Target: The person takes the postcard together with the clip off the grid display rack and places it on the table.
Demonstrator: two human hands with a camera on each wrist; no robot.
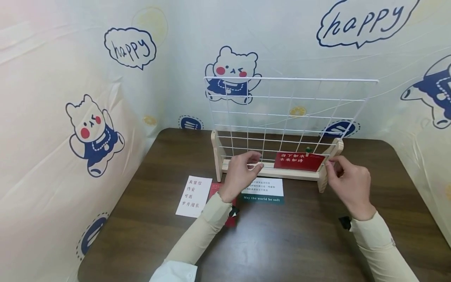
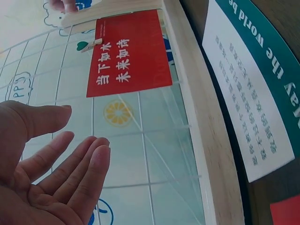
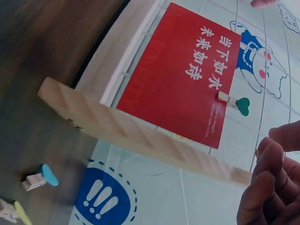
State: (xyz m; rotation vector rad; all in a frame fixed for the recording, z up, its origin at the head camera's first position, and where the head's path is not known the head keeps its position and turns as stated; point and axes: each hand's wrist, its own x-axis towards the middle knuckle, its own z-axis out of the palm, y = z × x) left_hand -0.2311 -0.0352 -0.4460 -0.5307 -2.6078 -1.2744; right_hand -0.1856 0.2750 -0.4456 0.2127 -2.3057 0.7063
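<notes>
A red card (image 1: 299, 162) with white characters leans on the white wire grid (image 1: 292, 79), just above the wooden base (image 1: 271, 171). A small wooden peg with a green heart (image 3: 243, 106) clips its upper edge to the wire. My left hand (image 1: 241, 172) hovers before the grid, left of the card; in the left wrist view its fingers are loosely bent and hold nothing. By the right wooden post (image 3: 140, 136) is my right hand (image 1: 352, 188), fingers loosely curled, with nothing seen between them; whether it touches the post I cannot tell.
A white card (image 1: 193, 196), a red card (image 1: 230, 221) partly hidden by the left arm, and a white-and-green card (image 1: 262, 190) lie on the brown table (image 1: 282, 239). Two more pegs, one blue-topped (image 3: 41, 178) and one yellow (image 3: 15, 212), lie beyond the right post.
</notes>
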